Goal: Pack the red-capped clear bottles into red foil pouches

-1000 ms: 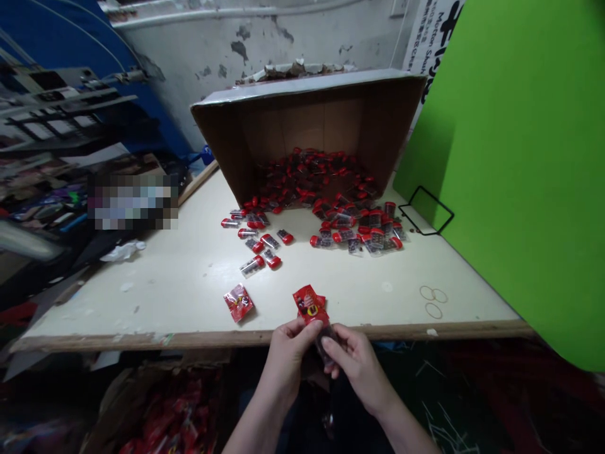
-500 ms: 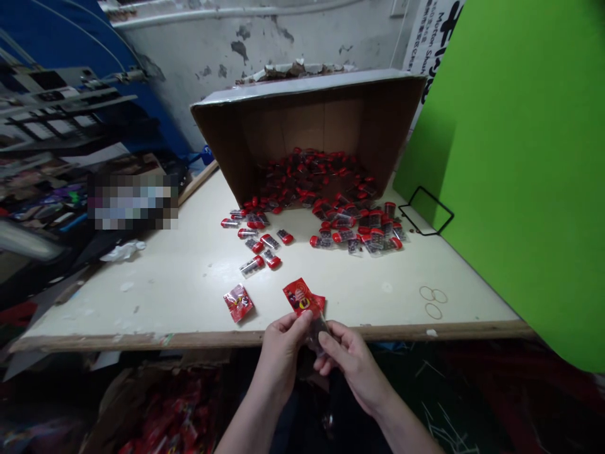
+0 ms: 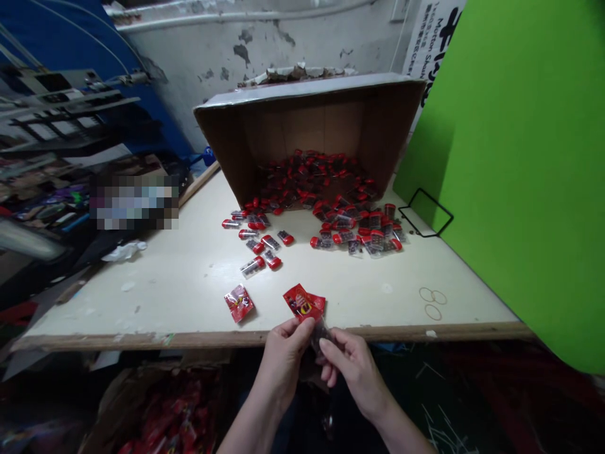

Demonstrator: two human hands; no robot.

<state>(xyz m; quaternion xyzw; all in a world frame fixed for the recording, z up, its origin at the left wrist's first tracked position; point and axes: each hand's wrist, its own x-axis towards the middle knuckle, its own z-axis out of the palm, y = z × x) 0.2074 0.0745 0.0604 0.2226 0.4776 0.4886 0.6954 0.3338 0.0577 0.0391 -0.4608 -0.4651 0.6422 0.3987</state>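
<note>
My left hand (image 3: pixel 285 357) and my right hand (image 3: pixel 348 369) meet just below the table's front edge, both pinched on a small packet with a red printed header (image 3: pixel 305 302) and a clear lower part. The red header sticks up over the edge. A second red packet (image 3: pixel 239 302) lies flat on the table to the left. Further back, several red-capped clear vials (image 3: pixel 261 244) are scattered, and many more spill from a tipped cardboard box (image 3: pixel 312 120).
The cream table (image 3: pixel 189 277) has a worn wooden front edge. A green panel (image 3: pixel 520 157) stands at the right with a black wire frame (image 3: pixel 425 211) at its foot. Rubber bands (image 3: pixel 433 301) lie front right. A box of red packets (image 3: pixel 165 416) sits under the table at the left.
The packet in my hands has tilted and shifted slightly left and down. My fingers have worked closer together on its clear part.
</note>
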